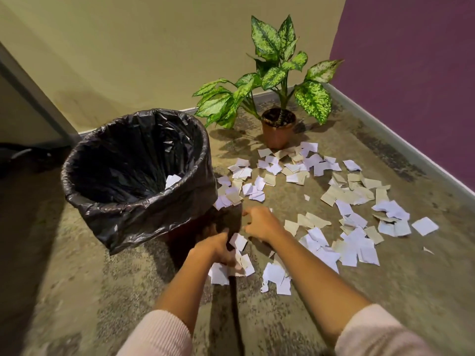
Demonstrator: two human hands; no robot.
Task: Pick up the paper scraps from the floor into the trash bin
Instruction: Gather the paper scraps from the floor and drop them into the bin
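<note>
A trash bin [154, 199] lined with a black bag stands on the floor at the left, with one white scrap [172, 180] lying inside. White and beige paper scraps [344, 195] are scattered over the floor to its right. My left hand [214, 249] is low beside the bin's base and grips a bunch of white scraps [237, 241], with more scraps lying under it. My right hand [261, 222] hovers just beyond, fingers loosely curled over bare floor, and I see no paper in it.
A potted plant [279, 129] with green spotted leaves stands in the corner behind the scraps. A beige wall runs along the back and a purple wall [411, 73] along the right. A dark object [23, 155] lies at the far left.
</note>
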